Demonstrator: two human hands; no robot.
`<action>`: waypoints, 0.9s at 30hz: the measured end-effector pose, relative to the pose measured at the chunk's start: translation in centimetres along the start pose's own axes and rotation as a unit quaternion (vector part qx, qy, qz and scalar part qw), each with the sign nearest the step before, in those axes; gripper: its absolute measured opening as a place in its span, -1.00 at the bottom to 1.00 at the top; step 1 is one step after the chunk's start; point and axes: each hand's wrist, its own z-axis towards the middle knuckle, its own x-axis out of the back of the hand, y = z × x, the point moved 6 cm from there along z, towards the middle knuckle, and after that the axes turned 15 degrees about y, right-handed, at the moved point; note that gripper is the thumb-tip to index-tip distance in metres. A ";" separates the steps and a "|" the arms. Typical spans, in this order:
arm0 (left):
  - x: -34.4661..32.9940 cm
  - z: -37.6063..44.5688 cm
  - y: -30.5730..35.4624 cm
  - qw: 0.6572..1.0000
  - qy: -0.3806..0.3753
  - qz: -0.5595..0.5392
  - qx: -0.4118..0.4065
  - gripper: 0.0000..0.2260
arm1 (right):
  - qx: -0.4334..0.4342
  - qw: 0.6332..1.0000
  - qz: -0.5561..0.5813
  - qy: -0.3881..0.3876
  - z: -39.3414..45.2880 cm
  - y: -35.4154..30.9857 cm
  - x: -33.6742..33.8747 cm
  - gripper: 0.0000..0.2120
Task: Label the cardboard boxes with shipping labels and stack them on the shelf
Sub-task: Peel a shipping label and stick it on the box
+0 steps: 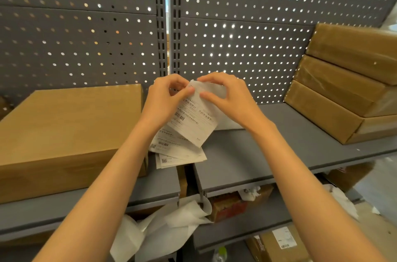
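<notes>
**Label held at its top corner, boxes on the shelf either side**

A shipping label [194, 121] is held up in front of the pegboard back panel [247, 42], above the gap between two grey shelf boards. It hangs tilted, printed face toward the camera, with barcode and text blocks visible but too small to read. At its top edge a translucent backing sheet [214, 90] stands apart from the printed layer.

The left hand [165, 98] pinches the label's top left corner between thumb and curled fingers. The right hand [225, 94] pinches the top edge just beside it, thumb on the front, fingers curled behind the backing. Both forearms reach up from the bottom of the view.

Under the held label, more labels [180, 152] lie fanned in a loose pile on the shelf [247, 165], over the seam between the boards.

To the left, a large flat cardboard box [64, 133] rests on the shelf, its right side near the label pile. To the far right, a stack of three cardboard boxes [343, 81] sits against the back panel, each offset a little from the one below.

Below the shelf, crumpled white backing paper [171, 225] hangs over a lower level. Further down right, a small labelled box [279, 244] is partly in view.
</notes>
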 end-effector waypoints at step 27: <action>0.2 -0.8 1.1 0.999 0.040 0.018 -0.020 -0.92 | -0.071 0.992 0.086 -0.062 -0.2 1.6 -0.6 -0.87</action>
